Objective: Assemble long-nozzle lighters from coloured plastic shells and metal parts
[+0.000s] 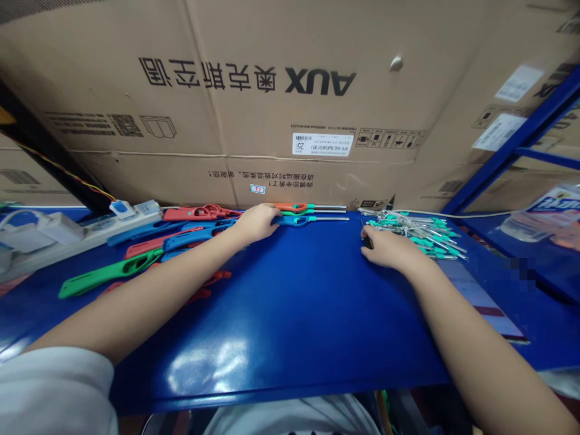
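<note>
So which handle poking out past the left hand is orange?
The orange handle is the back one, nearest the cardboard; the green handle and blue handle lie closer to us.

A box (254,115) stands behind the table (299,302). On the table's left, lighter handles (111,273) lie beside a power strip (97,232). Some lighters (295,222) lie in the middle, at the back. Right of them sits a pile of tubes (437,234), then a bag (525,222).

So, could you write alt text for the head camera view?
A person's left hand is at colourful long-nosed lighters on a blue table; the right hand holds a small dark object beside piled teal-and-metal parts, with cardboard behind.
</note>
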{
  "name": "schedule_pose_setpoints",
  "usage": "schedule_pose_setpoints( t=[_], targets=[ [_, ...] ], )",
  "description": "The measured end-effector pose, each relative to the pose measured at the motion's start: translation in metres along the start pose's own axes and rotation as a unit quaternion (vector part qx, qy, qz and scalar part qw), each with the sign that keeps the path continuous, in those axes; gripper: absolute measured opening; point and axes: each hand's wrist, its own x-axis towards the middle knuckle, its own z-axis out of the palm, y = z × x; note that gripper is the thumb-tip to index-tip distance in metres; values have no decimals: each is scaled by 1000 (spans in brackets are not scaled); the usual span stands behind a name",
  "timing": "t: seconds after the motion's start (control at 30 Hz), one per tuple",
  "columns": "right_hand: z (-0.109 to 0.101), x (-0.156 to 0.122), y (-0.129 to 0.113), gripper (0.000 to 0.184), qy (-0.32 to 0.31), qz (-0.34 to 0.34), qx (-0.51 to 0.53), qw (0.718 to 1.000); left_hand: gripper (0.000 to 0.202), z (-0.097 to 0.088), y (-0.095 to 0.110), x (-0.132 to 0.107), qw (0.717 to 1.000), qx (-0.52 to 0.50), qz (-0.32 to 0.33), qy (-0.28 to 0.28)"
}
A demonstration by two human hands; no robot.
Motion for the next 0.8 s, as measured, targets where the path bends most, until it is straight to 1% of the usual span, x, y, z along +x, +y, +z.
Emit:
schedule_pose_setpoints(
  t=[0.07, 0.13, 0.23, 0.3, 0.37, 0.4, 0.43, 0.5, 0.6, 0.67, 0.8],
  targets=[
    [0, -1, 0, 37, 4, -3, -4, 1000, 30, -7, 4, -6, 1000, 5, 0, 7],
    [0, -2, -1, 35, 9, -4, -9, 1000, 32, -19, 4, -15, 1000, 11, -16, 15],
    [0, -2, 0, 31, 19, -5, -13, 1000, 35, -44, -6, -31, 998, 20, -60, 14],
    [0, -1, 0, 28, 30, -12, -9, 999, 32, -59, -20, -45, 995, 29, -95, -20],
    [0, 1, 0, 29, 48, -30, 0, 998, 27, -68, -35, -61, 989, 36, -126, -73],
    [-1, 1, -2, 30, 61, -43, 9, 997, 23, -70, -41, -70, 986, 38, -136, -94],
    [-2, 2, -4, 30, 81, -60, 26, 995, 20, -71, -47, -78, 984, 42, -142, -101],
    [-4, 1, -10, 28, 141, -91, 77, 983, 19, -68, -55, -93, 985, 47, -135, -98],
    [-6, -4, -21, 24, 229, -118, 156, 954, 16, -61, -61, -108, 989, 49, -111, -88],
    [-6, -6, -27, 23, 252, -120, 173, 944, 17, -57, -62, -111, 990, 56, -101, -81],
    [-4, -8, -31, 21, 257, -138, 171, 941, 16, -50, -63, -109, 990, 80, -91, -74]
  ],
)
